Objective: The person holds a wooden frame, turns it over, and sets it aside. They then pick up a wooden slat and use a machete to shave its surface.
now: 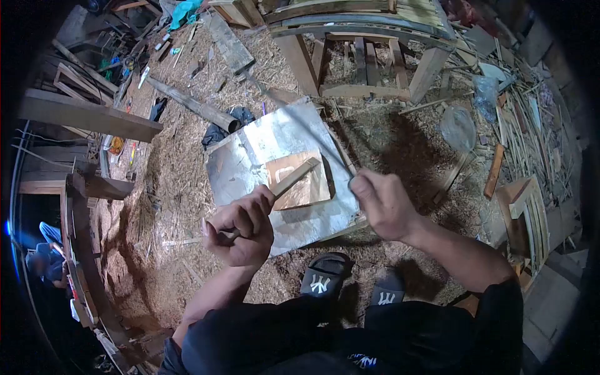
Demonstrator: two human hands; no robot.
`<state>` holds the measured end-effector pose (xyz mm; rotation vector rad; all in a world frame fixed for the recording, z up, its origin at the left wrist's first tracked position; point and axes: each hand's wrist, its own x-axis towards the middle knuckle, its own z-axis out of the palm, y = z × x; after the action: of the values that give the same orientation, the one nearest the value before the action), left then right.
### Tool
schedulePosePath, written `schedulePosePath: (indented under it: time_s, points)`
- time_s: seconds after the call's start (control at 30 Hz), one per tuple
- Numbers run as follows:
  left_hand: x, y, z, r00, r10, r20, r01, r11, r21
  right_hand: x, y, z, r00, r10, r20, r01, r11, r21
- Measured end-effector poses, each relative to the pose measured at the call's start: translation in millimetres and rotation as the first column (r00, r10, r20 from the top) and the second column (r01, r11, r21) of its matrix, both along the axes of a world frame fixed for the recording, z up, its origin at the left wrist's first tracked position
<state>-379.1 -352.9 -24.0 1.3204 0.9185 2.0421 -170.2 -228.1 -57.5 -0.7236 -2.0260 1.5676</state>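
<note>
My left hand [240, 228] is closed around a short flat wooden strip [297, 177], whose free end points up and to the right over a wooden block [310, 197]. The block lies flat on a worn, pale sheet-like board [240, 156] on the ground. To the right, my right hand [382, 203] grips the near end of a long, thin dark tool [312, 136], thumb along it. The tool slants up and to the left above the board and is smeared by motion, so its exact kind cannot be made out.
Wood shavings [169, 200] cover the ground. A wooden frame [365, 90] stands beyond the board, and a round pole [194, 103] lies at the left. A clear plastic bag [458, 128] and thin sticks [525, 125] are at the right. Another person [53, 256] is at the far left.
</note>
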Motion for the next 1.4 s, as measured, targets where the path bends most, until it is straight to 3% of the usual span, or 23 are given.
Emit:
schedulePosePath:
  time_s: [0.03, 0.1, 0.17, 0.2, 0.23, 0.27, 0.4, 0.47, 0.5, 0.57, 0.63, 0.7, 0.73, 0.9, 0.97, 1.0, 1.03, 1.07, 1.1, 1.13, 1.3, 1.37, 1.4]
  points:
    - [0, -2, -1, 1.0, 0.009, 0.006, -0.009, 1.0, -0.005, 0, 3, -3, 1.0, 0.009, 0.006, -0.009, 1.0, -0.005]
    - [-2, 0, 1, 1.0, 0.015, 0.018, -0.015, 1.0, -0.023, 1, 7, -13, 0.957, 0.019, -0.288, 0.009, 0.995, 0.098]
    - [-1, 0, 2, 1.0, 0.018, 0.015, -0.018, 0.999, -0.028, -1, -5, -39, 0.942, 0.048, -0.332, 0.005, 0.988, 0.157]
    - [-1, -1, 1, 1.0, 0.014, 0.023, -0.013, 1.0, -0.01, -4, -12, -38, 0.998, 0.054, -0.04, -0.05, 0.995, 0.083]
    - [-1, 0, 0, 0.999, 0.008, 0.031, -0.009, 1.0, 0.009, -6, -14, -37, 0.964, 0.078, 0.253, -0.08, 0.997, -0.004]
    - [-1, 2, 0, 1.0, 0.002, 0.028, -0.003, 1.0, 0.013, -3, -13, -33, 0.959, 0.102, 0.264, -0.09, 0.994, -0.056]
    - [0, 2, -1, 0.999, 0.016, 0.044, -0.015, 1.0, -0.007, -1, -2, -15, 0.977, 0.058, 0.204, -0.06, 0.998, 0.003]
    - [1, 1, -1, 0.999, 0.026, 0.043, -0.025, 1.0, -0.011, 0, 0, 2, 0.999, 0.041, 0.034, -0.041, 0.999, -0.009]
    - [0, 1, -1, 0.999, 0.025, 0.041, -0.025, 1.0, -0.01, 0, 1, 0, 0.998, 0.051, 0.04, -0.05, 0.999, -0.013]
    - [-1, 3, 1, 0.999, 0.026, 0.037, -0.026, 1.0, -0.016, 1, 2, -7, 0.972, 0.029, -0.235, 0.012, 0.985, 0.173]
    - [3, 5, 6, 0.999, 0.032, 0.03, -0.03, 0.999, -0.037, -1, -8, -30, 0.983, 0.044, -0.176, -0.001, 0.972, 0.234]
    - [2, 3, 6, 0.998, 0.028, 0.055, -0.026, 0.999, -0.032, -7, -15, -36, 0.96, 0.05, 0.274, -0.066, 0.997, 0.048]
    - [1, 5, 5, 0.997, 0.025, 0.079, -0.022, 0.999, -0.034, -5, -10, -32, 0.959, 0.096, 0.267, -0.087, 0.995, -0.045]
    - [1, 7, 5, 0.997, 0.021, 0.074, -0.019, 1.0, -0.025, 0, 2, 10, 0.967, 0.075, 0.243, -0.067, 0.997, -0.042]
    - [3, 4, 4, 0.997, 0.021, 0.075, -0.019, 0.999, -0.032, 0, 3, 16, 0.989, 0.046, -0.14, -0.04, 0.998, 0.047]
    - [3, 6, 4, 0.996, 0.026, 0.088, -0.023, 0.999, -0.03, -1, 3, 10, 0.97, 0.04, -0.241, -0.013, 0.993, 0.116]
    - [4, 7, 5, 0.995, 0.028, 0.098, -0.026, 0.999, -0.027, -2, 0, -4, 0.97, 0.042, -0.241, -0.015, 0.993, 0.113]
    - [4, 6, 8, 0.994, 0.03, 0.103, -0.024, 0.998, -0.056, -3, -3, -22, 0.993, 0.106, 0.048, -0.106, 0.994, 0.0]
    - [3, 6, 9, 0.995, 0.026, 0.098, -0.021, 0.999, -0.048, -5, -5, -37, 0.926, 0.192, 0.324, -0.159, 0.979, -0.126]
    - [4, 5, 7, 0.995, 0.027, 0.099, -0.022, 0.998, -0.05, -5, -10, -43, 0.967, 0.064, 0.247, -0.076, 0.996, 0.04]
    - [4, 5, 7, 0.991, 0.048, 0.122, -0.042, 0.998, -0.052, 0, 3, -16, 0.962, 0.12, 0.244, -0.118, 0.993, -0.025]
    - [3, 3, 4, 0.992, 0.054, 0.114, -0.048, 0.998, -0.049, 1, 1, 3, 0.997, 0.072, 0.012, -0.072, 0.997, -0.017]
    - [2, 2, 3, 0.993, 0.057, 0.101, -0.052, 0.998, -0.047, 2, 1, 1, 0.997, 0.08, 0.017, -0.079, 0.997, -0.022]
